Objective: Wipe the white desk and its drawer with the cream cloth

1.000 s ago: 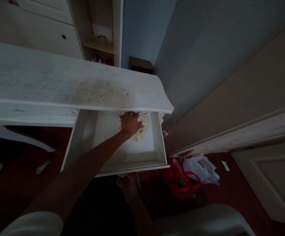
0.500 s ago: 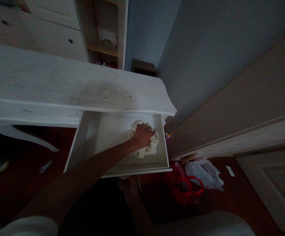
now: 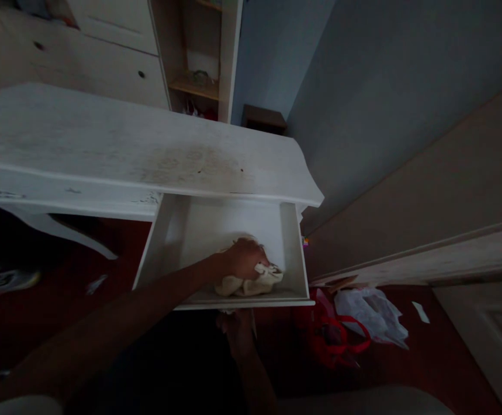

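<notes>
My left hand (image 3: 246,258) reaches into the pulled-out white drawer (image 3: 302,262) and is closed on a bunched cream cloth (image 3: 268,279). The cloth lies crumpled against the drawer bottom, close to the front panel, and is partly covered by my fingers. Below the front panel is my right hand (image 3: 238,333), in shadow, its fingers curled near a small pale piece under the drawer edge. What they grip is too dark to make out.
The drawer belongs to a white table (image 3: 104,138) with a dark worn patch on top. A red bag (image 3: 331,337) and a white plastic bag (image 3: 374,314) lie on the red floor to the right. A wall (image 3: 389,132) runs along the right side.
My left hand has slid the cloth toward the drawer's front and slightly left, bunching it up. My right hand stays under the front panel. The view has shifted a little left.
</notes>
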Demonstrator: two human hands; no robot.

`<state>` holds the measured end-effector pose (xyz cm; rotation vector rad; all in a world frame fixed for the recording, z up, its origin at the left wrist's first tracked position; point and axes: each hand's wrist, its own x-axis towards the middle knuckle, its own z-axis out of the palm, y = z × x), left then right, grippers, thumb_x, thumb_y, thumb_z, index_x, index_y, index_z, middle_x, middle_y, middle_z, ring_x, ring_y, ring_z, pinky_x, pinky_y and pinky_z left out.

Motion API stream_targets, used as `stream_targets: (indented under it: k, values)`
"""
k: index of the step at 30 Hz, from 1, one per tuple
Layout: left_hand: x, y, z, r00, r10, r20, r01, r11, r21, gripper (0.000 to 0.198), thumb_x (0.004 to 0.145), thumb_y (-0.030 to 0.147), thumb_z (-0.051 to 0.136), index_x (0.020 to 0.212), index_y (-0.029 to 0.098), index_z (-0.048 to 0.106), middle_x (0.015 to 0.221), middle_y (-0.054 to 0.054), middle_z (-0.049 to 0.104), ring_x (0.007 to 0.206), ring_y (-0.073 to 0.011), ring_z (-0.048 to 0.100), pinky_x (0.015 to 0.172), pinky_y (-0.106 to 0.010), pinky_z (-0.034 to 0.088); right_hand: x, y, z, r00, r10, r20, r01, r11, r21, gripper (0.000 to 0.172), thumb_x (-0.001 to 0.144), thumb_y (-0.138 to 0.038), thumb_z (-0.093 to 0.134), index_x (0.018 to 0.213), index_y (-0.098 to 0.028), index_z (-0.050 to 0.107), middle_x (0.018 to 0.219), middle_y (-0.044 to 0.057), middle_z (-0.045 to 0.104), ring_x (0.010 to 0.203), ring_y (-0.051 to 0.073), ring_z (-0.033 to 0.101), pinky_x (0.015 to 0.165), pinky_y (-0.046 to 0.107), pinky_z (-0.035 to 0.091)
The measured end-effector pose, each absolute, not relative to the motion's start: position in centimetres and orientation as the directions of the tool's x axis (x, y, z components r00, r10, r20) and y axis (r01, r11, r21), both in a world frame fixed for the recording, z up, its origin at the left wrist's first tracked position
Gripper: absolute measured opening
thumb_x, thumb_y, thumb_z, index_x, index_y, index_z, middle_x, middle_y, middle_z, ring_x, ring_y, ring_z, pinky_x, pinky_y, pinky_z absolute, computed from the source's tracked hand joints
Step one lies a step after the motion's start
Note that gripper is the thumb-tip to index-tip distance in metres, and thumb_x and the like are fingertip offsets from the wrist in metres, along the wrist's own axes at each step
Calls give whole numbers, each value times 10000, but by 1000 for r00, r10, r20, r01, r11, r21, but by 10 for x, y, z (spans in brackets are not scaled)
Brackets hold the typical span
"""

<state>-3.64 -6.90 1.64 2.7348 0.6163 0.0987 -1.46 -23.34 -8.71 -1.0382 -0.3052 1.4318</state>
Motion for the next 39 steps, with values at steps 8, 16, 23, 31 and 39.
stream_targets:
  k: [8, 16, 23, 31, 39]
  values:
    - [-147, -61, 67, 704, 695, 148, 633, -708, 314, 444, 800, 257, 631, 1235, 347, 651, 1309, 25, 646, 1172, -220, 561, 1016, -411, 413, -12, -236, -97, 178, 876, -447, -723, -192, -664, 286, 653, -457, 758, 621, -205, 626, 546, -25, 600, 407, 93, 412, 440, 264, 379]
    - [-228, -72, 94, 407, 854, 325, 777, -510, 367, 415, 835, 304, 578, 1242, 356, 644, 1369, 3, 595, 1268, -256, 495, 1050, -504, 416, -12, -239, -98, 176, 888, -425, -727, -174, -664, 269, 684, -443, 731, 645, -196, 630, 541, -35, 603, 391, 83, 410, 483, 281, 411]
    - [-251, -102, 83, 448, 874, 190, 641, -462, 614, 427, 803, 273, 576, 1213, 354, 662, 1355, 2, 608, 1297, -233, 500, 1101, -489, 401, -11, -238, -90, 165, 898, -408, -707, -181, -684, 256, 699, -442, 697, 665, -195, 640, 588, -15, 652, 395, 86, 421, 479, 285, 413]
    - [-234, -147, 78, 486, 850, 204, 674, -513, 532, 403, 839, 274, 564, 1219, 377, 655, 1338, 31, 624, 1290, -239, 499, 1110, -489, 377, -13, -236, -81, 175, 899, -402, -717, -163, -678, 254, 694, -438, 701, 664, -191, 657, 613, -14, 668, 396, 76, 424, 482, 271, 410]
    - [-132, -158, 67, 706, 698, 121, 627, -695, 353, 400, 799, 206, 617, 1159, 366, 690, 1293, 52, 657, 1172, -260, 526, 1004, -475, 383, -19, -233, -87, 222, 901, -372, -668, -137, -731, 355, 827, -541, 597, 825, -189, 645, 495, -48, 533, 417, 98, 431, 418, 234, 354]
